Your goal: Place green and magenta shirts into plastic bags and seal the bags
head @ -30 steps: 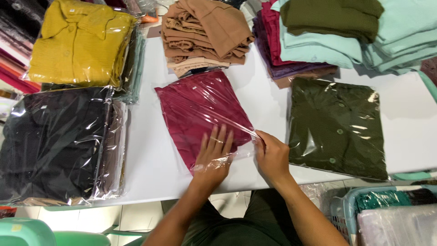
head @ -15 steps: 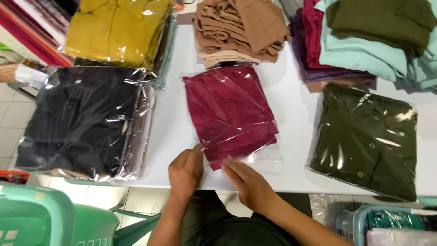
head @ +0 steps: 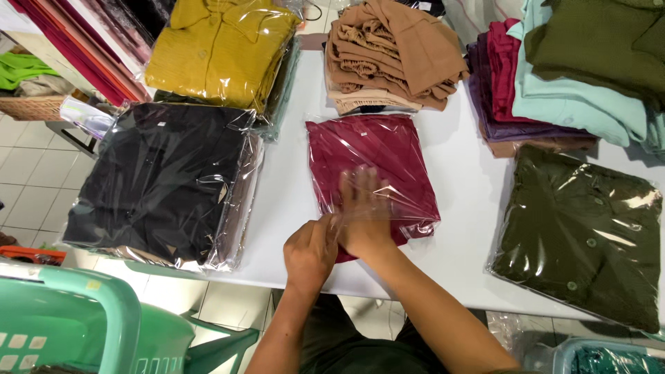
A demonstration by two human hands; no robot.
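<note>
A folded maroon garment lies in a clear plastic bag in the middle of the white table. My left hand pinches the bag's loose flap at the near edge. My right hand rests flat on the garment with its fingers spread, and the clear film lies over them. The two hands touch at the bag's near-left corner.
A stack of bagged black garments sits at the left, with bagged mustard ones behind. Tan folded clothes lie at the back. A bagged olive garment lies at the right, below mint and purple piles. A green plastic chair stands near left.
My right hand has slid forward onto the maroon garment, under the plastic flap. My left hand has closed on the flap's edge. The view has shifted a little to the left.
</note>
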